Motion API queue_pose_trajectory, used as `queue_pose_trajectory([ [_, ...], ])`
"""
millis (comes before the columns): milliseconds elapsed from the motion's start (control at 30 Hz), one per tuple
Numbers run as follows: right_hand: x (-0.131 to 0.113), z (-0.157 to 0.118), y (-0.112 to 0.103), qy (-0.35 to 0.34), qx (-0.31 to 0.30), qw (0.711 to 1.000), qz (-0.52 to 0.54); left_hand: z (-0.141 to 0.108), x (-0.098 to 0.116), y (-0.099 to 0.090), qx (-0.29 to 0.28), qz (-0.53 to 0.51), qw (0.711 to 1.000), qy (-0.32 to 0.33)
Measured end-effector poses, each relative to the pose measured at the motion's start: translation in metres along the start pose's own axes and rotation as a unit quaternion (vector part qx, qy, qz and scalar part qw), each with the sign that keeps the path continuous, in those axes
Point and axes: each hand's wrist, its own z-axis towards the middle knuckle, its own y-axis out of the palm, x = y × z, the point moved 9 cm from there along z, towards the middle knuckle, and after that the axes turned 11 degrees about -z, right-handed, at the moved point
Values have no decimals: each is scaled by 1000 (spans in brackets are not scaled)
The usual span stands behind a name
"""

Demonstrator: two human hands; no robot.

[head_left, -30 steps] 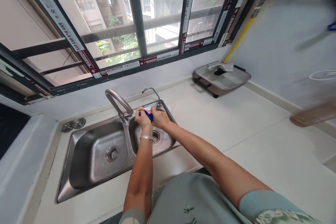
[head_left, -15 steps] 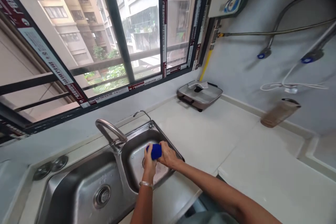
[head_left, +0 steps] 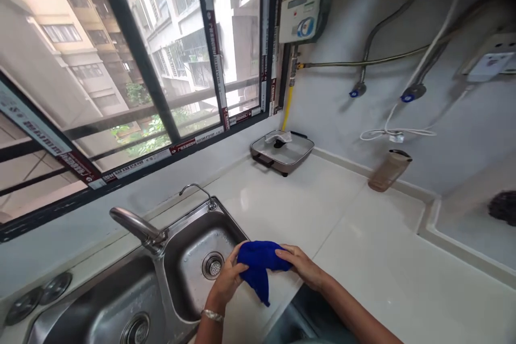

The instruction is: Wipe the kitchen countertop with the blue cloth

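Note:
A blue cloth point(head_left: 260, 260) is stretched between my two hands, partly unfolded, with one corner hanging down. My left hand point(head_left: 229, 278) grips its left side, thumb across the front; a bracelet circles that wrist. The cloth's right end is pinched by my right hand point(head_left: 301, 266). Both hands hover over the right edge of the small sink basin point(head_left: 193, 293) and the counter beside it. A drain point(head_left: 213, 266) shows in the basin just left of the cloth.
A curved faucet point(head_left: 137, 226) and a thin tap point(head_left: 197, 188) rise behind the sink. An electric pan point(head_left: 282, 153) with a glass lid stands at the back of the white counter point(head_left: 306, 207). A brown translucent container point(head_left: 389, 171) sits by the right wall.
The cloth, bunched small between my hands over the basin before, is now opened out. My hands have moved right toward the counter and farther apart. The view has turned right.

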Motion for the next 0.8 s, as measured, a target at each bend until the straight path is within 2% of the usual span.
queue_pose_trajectory([
  [133, -12, -21, -52, -47, 57, 996, 56, 22, -6, 40, -2, 56, 998, -16],
  [200, -12, -35, -77, -53, 78, 990, 103, 35, -10, 67, -40, 86, 995, -18],
  [267, -5, -50, -107, -35, 132, 979, 151, 46, -17, 98, -100, 108, 989, -26],
  [367, 4, -71, -152, -19, 211, 961, 181, 61, -41, 136, -150, 142, 976, -74],
  [433, 0, -80, -176, -38, 214, 964, 151, 72, -62, 156, -161, 185, 962, -116],
  [533, -17, -94, -208, -76, 199, 976, 39, 92, -82, 185, -183, 289, 929, -140],
  [700, -43, -128, -252, -104, 196, 963, -154, 134, -71, 237, -234, 478, 843, -73],
  [800, -47, -142, -272, -103, 217, 944, -226, 166, -69, 255, -226, 519, 823, -53],
])
